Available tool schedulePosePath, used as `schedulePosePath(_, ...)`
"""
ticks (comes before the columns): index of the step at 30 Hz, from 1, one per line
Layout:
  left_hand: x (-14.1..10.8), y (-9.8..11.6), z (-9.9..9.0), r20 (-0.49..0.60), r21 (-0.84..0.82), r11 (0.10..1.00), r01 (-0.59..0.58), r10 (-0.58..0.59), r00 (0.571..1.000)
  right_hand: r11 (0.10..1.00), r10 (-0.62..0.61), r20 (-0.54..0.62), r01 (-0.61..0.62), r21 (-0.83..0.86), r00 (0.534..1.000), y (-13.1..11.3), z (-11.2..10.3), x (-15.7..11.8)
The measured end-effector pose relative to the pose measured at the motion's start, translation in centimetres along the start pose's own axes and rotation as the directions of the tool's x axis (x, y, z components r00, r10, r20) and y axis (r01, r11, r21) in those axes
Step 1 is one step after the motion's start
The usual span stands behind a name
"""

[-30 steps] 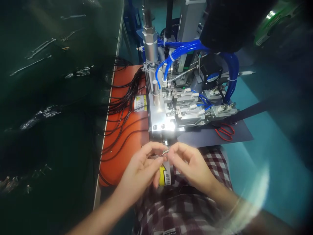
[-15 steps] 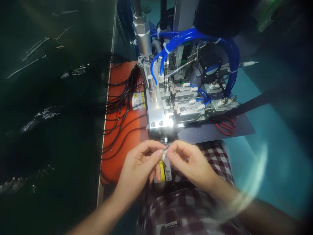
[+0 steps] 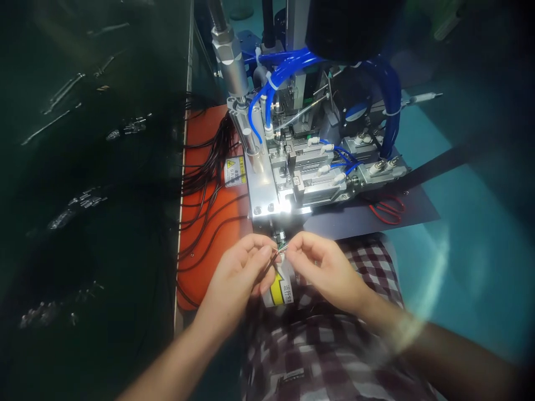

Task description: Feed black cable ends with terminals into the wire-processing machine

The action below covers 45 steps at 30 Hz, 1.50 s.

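Wires [image 3: 281, 250]: thin strands ran between the fingertips of both hands, just in front of the metal machine [image 3: 320, 193].
Orange board [image 3: 209, 267]: spread out at left, with black cables [image 3: 213, 161] trailing across it.
Left hand [image 3: 240, 264]: thumb and forefinger pinched the wires.
Right hand [image 3: 326, 267]: thumb and forefinger were clamped on the wires.
Red-handled scissors [image 3: 390, 221]: lay beside the machine, farther right.

Legend: small metallic piece [image 3: 282, 250] before silvery metal machine [image 3: 315, 192]; red looped scissors handles [image 3: 389, 211] near front edge of flat grey sheet [image 3: 334, 225].
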<state>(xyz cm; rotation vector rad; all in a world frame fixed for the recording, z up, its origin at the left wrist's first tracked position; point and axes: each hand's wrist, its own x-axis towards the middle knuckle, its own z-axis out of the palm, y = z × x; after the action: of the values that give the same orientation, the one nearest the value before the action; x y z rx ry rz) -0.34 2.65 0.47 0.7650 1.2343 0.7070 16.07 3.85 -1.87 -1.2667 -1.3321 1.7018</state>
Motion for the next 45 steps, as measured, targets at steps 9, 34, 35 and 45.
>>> schedulePosePath(9,0.3,-0.1,0.0,0.001,0.006,0.999,0.032,-0.032,1.0,0.999,-0.036,0.025,0.035,0.016,0.999,-1.1,-1.5,0.5)
schedulePosePath(34,0.2,-0.1,0.1,-0.037,0.057,0.998,0.033,-0.031,0.999,0.992,0.034,0.203,-0.057,0.111,0.979,-0.4,-2.2,1.5)
schedulePosePath(35,0.3,-0.1,0.1,-0.059,0.072,0.997,0.02,-0.016,0.998,0.998,0.007,0.154,-0.017,0.061,0.988,-0.5,-2.1,1.5)
schedulePosePath(45,0.7,-0.4,-0.1,-0.09,0.066,0.998,0.005,0.001,0.996,0.999,-0.012,0.042,0.014,-0.036,0.999,-0.4,-0.9,1.2)
